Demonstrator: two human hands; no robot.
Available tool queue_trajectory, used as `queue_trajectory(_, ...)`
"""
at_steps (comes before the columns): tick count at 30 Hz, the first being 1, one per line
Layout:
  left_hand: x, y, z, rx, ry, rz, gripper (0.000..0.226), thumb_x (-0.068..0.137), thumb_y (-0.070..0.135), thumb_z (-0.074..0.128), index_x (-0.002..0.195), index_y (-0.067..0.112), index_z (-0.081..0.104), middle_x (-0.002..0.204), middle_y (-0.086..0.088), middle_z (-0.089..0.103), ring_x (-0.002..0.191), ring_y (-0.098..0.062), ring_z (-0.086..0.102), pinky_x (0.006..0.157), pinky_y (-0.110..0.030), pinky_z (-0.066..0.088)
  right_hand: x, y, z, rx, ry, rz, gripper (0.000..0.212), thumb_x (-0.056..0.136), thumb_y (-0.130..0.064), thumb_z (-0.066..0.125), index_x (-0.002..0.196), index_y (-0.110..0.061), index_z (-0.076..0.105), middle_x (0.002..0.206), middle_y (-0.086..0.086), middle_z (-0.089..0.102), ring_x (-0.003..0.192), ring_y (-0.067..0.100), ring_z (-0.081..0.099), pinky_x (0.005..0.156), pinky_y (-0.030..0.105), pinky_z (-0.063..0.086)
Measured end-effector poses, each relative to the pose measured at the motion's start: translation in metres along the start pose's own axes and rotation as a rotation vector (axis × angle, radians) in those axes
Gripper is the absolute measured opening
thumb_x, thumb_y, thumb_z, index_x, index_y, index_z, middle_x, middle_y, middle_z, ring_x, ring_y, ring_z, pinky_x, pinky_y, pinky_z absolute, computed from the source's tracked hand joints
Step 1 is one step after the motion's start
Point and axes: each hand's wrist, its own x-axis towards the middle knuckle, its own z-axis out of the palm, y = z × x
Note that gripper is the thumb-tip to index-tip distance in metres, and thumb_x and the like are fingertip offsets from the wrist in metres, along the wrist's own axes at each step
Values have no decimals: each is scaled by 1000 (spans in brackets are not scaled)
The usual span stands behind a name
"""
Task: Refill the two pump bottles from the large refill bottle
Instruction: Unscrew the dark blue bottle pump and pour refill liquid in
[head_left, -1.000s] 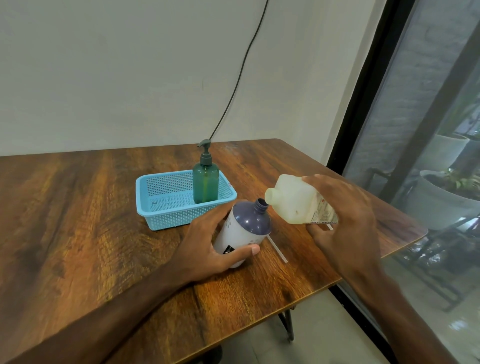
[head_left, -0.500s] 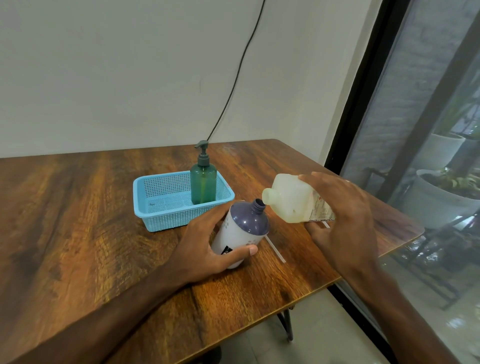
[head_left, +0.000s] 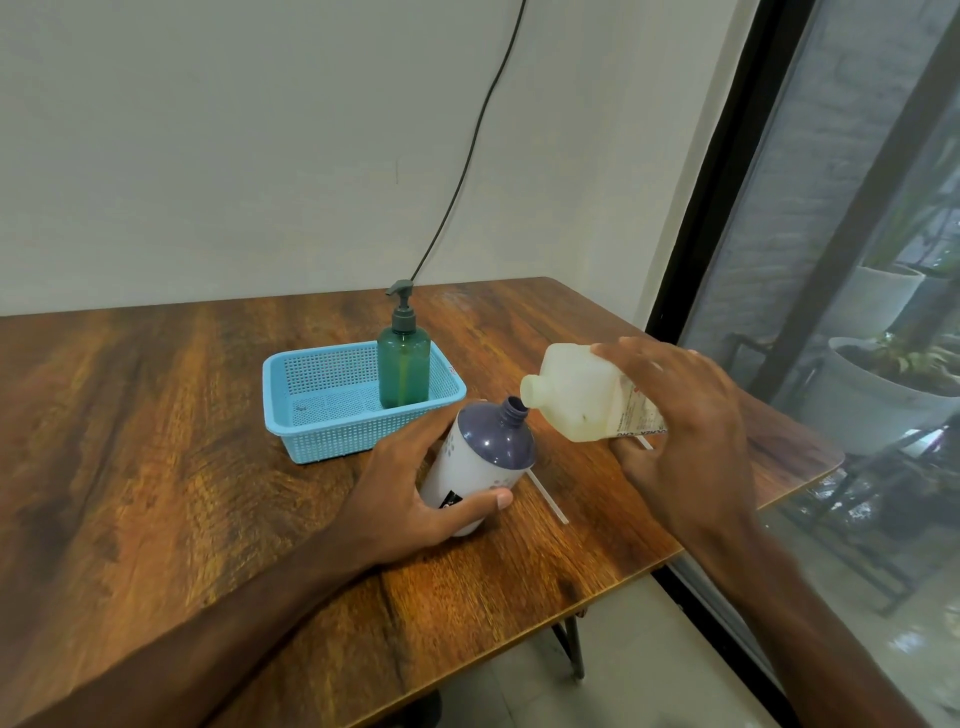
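My left hand grips a white bottle with a purple top, tilted right, its neck open and without a pump. My right hand holds the pale yellowish refill bottle on its side, its uncapped mouth just above and right of the purple bottle's neck. No liquid stream is visible. A green pump bottle with its pump on stands upright in the blue basket. A thin white tube lies on the table under the bottles.
The wooden table ends close on the right, beside a glass door with a black frame. A black cable runs down the wall behind the basket. Plant pots stand outside the glass.
The refill bottle has shifted slightly left, bringing its mouth closer to the purple bottle's neck. My left hand and the bottle it holds have barely moved.
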Motion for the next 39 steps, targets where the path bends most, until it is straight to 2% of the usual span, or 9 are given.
queue_trajectory(11, 0, 0, 0, 8, -8, 2, 79, 75, 56, 86, 142, 40, 48, 134, 33, 56, 124, 8, 56, 97, -6, 43, 3, -1, -3, -15, -3, -21, 84, 67, -14, 93, 142, -25, 57, 145, 4, 57, 140, 29, 43, 115, 40, 21)
queue_trajectory(16, 0, 0, 0, 8, -1, 3, 78, 75, 56, 86, 141, 42, 47, 132, 35, 56, 123, 8, 57, 96, -6, 44, 4, 0, -4, -12, 2, -42, 83, 68, -13, 92, 142, -24, 57, 145, 5, 57, 140, 29, 43, 116, 42, 21)
queue_trajectory(20, -1, 0, 0, 6, 2, 4, 74, 74, 56, 85, 138, 47, 48, 129, 43, 55, 123, 11, 56, 96, -5, 43, 6, 0, -4, -17, 2, -51, 82, 68, -13, 92, 142, -24, 57, 146, 4, 56, 140, 29, 42, 116, 39, 19)
queue_trajectory(23, 0, 0, 0, 1, 0, 7, 77, 75, 53, 87, 141, 42, 49, 132, 36, 57, 123, 8, 57, 97, -6, 43, 7, 1, -4, -16, 6, -59, 82, 68, -12, 92, 142, -23, 57, 146, 4, 56, 140, 29, 42, 116, 38, 20)
queue_trajectory(25, 0, 0, 0, -5, 1, 7, 77, 75, 53, 87, 141, 41, 49, 132, 34, 57, 123, 7, 58, 97, -6, 43, 7, 1, -5, -15, 4, -57, 81, 68, -12, 92, 141, -23, 58, 145, 5, 56, 140, 30, 43, 115, 40, 21)
queue_trajectory(29, 0, 1, 0, -2, 1, 7, 73, 74, 55, 86, 136, 48, 48, 128, 43, 56, 122, 9, 57, 94, -5, 43, 7, 1, -5, -21, -2, -59, 80, 69, -13, 91, 141, -23, 58, 146, 5, 56, 140, 30, 43, 116, 41, 22)
queue_trajectory(31, 0, 1, 0, -9, 1, 8, 73, 74, 55, 86, 137, 47, 48, 128, 39, 58, 122, 7, 59, 94, -6, 45, 7, 2, -5, -22, 1, -64, 80, 69, -13, 91, 141, -23, 58, 145, 5, 57, 139, 30, 44, 116, 41, 23)
queue_trajectory(35, 1, 1, 0, -13, -2, 1, 74, 75, 58, 84, 138, 47, 48, 130, 37, 58, 123, 6, 58, 94, -8, 46, 7, 0, -6, -24, 11, -72, 79, 69, -13, 91, 140, -21, 59, 144, 6, 58, 138, 32, 45, 115, 53, 31)
queue_trajectory(39, 0, 0, 0, -11, -7, 1, 76, 75, 60, 83, 140, 44, 48, 131, 34, 58, 123, 6, 59, 95, -8, 46, 7, 0, -7, -26, 6, -66, 80, 68, -13, 91, 140, -21, 59, 145, 6, 57, 139, 31, 44, 116, 50, 28)
